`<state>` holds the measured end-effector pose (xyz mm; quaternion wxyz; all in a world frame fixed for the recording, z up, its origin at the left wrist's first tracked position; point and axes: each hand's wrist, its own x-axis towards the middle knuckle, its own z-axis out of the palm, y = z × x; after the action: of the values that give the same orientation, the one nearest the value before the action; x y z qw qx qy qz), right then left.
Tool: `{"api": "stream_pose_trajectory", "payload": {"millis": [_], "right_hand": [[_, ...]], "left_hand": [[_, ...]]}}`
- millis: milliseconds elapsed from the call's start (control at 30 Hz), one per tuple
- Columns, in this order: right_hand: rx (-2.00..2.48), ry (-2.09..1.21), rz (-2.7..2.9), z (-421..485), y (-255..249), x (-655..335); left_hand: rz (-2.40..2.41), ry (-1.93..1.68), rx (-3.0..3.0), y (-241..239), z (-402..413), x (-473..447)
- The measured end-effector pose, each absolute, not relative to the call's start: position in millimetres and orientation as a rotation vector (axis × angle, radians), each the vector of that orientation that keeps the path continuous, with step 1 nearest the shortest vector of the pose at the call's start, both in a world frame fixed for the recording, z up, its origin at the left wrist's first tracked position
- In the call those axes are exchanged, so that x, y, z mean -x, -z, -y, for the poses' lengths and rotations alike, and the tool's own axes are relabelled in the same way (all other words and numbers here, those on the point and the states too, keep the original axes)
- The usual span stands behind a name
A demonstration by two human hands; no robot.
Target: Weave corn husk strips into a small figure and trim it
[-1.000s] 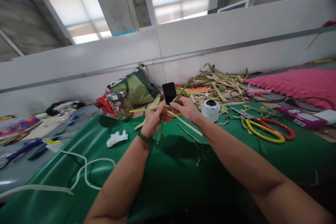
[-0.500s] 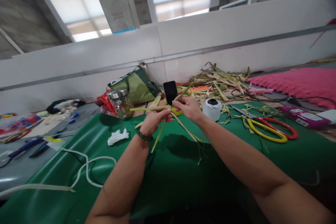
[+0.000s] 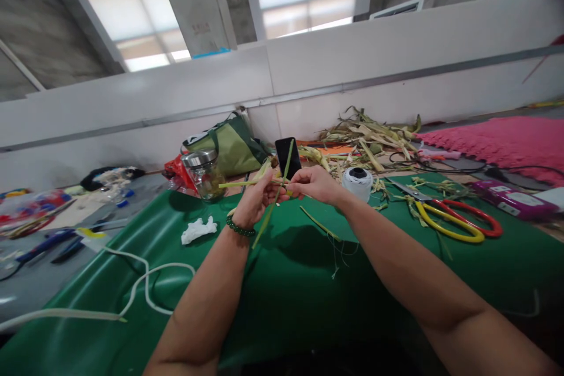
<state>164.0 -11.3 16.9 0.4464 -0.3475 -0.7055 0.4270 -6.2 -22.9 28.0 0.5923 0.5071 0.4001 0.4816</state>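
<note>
two hands (image 3: 286, 191) clenched on crossed leaf strips (image 3: 268, 185) pinched between them above green mat (image 3: 286, 294)

Both bare forearms reach forward from the bottom of view and converge at centre. Left hand (image 3: 253, 202) raised, back of hand toward camera, fingers curled closed in a pinch, thumb side facing the other hand; wrist slightly bent, a dark bead bracelet around it. Right hand (image 3: 314, 183) just beside it, fingertips nearly touching the left's, fingers curled shut in a pinch, knuckles up. Right forearm comes in from lower right, longer in view; left forearm from lower centre, elbow out of frame
</note>
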Motion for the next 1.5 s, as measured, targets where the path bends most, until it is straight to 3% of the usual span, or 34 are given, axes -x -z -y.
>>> {"api": "stream_pose_trajectory", "payload": {"millis": [400, 833, 1167, 1500], "right_hand": [[0.848, -0.798, 1.864, 13.8, -18.6, -168.6], [0.864, -0.728, 1.889, 11.4, -16.2, -168.8], [0.853, -0.801, 1.948, 11.9, -16.3, -170.4], [1.014, -0.577, 1.697, 3.1, -10.1, -160.7]], "left_hand": [[-0.994, -1.213, -1.405, -29.1, 27.0, 8.4], [-0.916, -1.084, -1.215, -28.6, 23.4, 11.4], [-0.997, -1.247, -1.402, -25.5, 24.3, 8.9], [-0.974, -1.116, -1.383, -20.5, 30.3, -0.1]]}}
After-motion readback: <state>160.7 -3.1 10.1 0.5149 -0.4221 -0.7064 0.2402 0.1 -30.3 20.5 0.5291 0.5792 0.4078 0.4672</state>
